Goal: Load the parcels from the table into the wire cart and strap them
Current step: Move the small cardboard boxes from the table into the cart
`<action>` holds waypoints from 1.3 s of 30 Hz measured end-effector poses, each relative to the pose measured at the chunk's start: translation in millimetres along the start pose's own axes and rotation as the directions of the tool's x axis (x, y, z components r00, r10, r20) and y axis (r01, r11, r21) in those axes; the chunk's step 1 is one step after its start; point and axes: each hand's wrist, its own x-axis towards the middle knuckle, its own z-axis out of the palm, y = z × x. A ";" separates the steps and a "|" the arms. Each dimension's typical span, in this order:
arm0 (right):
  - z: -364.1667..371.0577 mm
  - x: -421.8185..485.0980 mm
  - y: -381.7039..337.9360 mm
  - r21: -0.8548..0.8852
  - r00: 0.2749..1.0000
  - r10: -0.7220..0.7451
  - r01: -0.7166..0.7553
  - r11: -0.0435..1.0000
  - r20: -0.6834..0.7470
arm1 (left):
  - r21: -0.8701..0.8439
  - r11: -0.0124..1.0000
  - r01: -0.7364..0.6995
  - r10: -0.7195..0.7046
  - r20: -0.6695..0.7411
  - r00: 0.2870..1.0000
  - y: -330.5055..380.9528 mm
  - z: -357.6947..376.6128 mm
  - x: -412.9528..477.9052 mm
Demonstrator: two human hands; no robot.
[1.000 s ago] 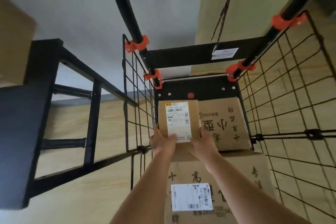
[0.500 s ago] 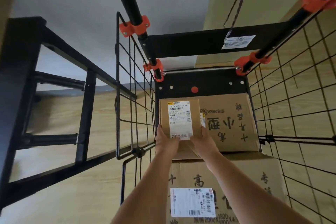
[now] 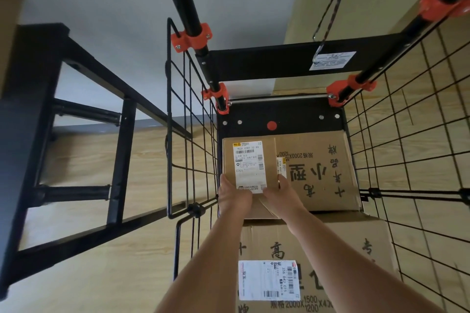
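The wire cart (image 3: 267, 63) contains two large cartons: the near carton (image 3: 330, 249) lies closest to the camera and the far carton (image 3: 318, 173) lies behind it. The small parcel (image 3: 250, 160) is inside the cart, next to the left wire wall and just beside the far carton. The left hand (image 3: 234, 198) and right hand (image 3: 279, 198) grip its near corners, thumbs on top.
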 end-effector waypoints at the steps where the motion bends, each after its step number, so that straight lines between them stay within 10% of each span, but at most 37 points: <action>1: -0.7 -3.7 -2.0 -0.004 1.000 -0.007 0.007 1.000 -0.006 | 0.019 1.000 -0.021 0.021 0.000 1.000 2.0 -1.6 -4.5; 10: -13.1 -58.5 -26.6 -0.280 0.986 -0.150 0.126 0.952 -0.066 | 0.336 0.904 -0.266 0.246 0.100 0.964 29.2 -30.7 -65.6; 15: -22.9 -102.5 -42.5 -0.481 0.968 -0.236 0.166 0.861 -0.089 | 0.612 0.674 -0.415 0.344 0.238 0.909 31.3 -60.9 -115.5; 24: -23.0 -195.4 -82.5 -0.683 0.898 -0.413 0.208 0.700 -0.150 | 0.649 0.490 -0.582 0.571 0.266 0.777 51.3 -133.5 -194.2; 32: 15.1 -282.2 -118.0 -0.713 0.827 -0.538 0.278 0.644 -0.164 | 0.589 0.516 -0.622 0.727 0.083 0.682 29.7 -229.1 -246.2; 39: 85.4 -334.5 -123.7 -0.696 0.775 -0.631 0.437 0.570 -0.031 | 0.602 0.585 -0.544 0.656 0.043 0.753 -38.7 -318.0 -251.2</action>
